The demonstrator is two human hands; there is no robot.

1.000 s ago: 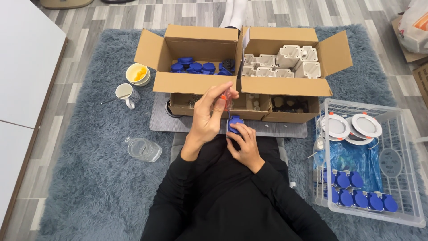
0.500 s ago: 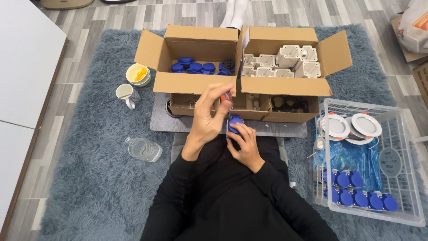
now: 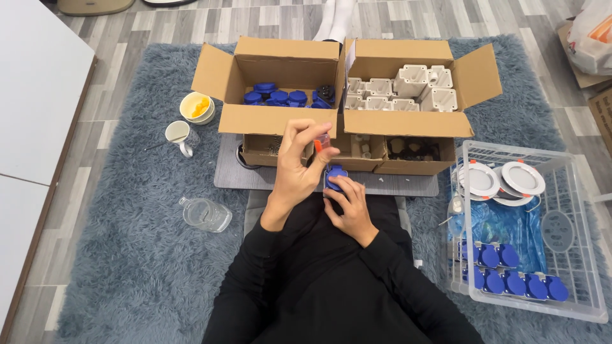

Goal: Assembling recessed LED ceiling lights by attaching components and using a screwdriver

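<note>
Head view, looking down at a seated person in black sleeves on a shaggy grey-blue rug (image 3: 127,274).

Left hand (image 3: 298,167), centre of frame: raised, fingers curled together, thumb and fingertips pinched on a small orange-tipped tool (image 3: 321,143); what kind of tool it is cannot be told. Its tip sits just above the blue part.

Right hand (image 3: 347,205), just below and right of the left: fingers closed around a small blue plastic socket-like part (image 3: 334,175), held at frame centre in front of the lap, touching the left palm's edge.

Behind the hands, upper centre: open cardboard box with blue parts (image 3: 280,97); beside it to the right, touching, an open cardboard box with white plastic housings (image 3: 408,86). Lower cardboard trays stand under both.

Left of frame: white bowl with yellow contents (image 3: 196,107), white mug (image 3: 177,135) near it, clear glass jar lying on its side (image 3: 205,215) on the rug.

Right of frame: clear wire-sided plastic crate (image 3: 586,255) holding round white discs at the top and a row of blue parts along the bottom.
</note>
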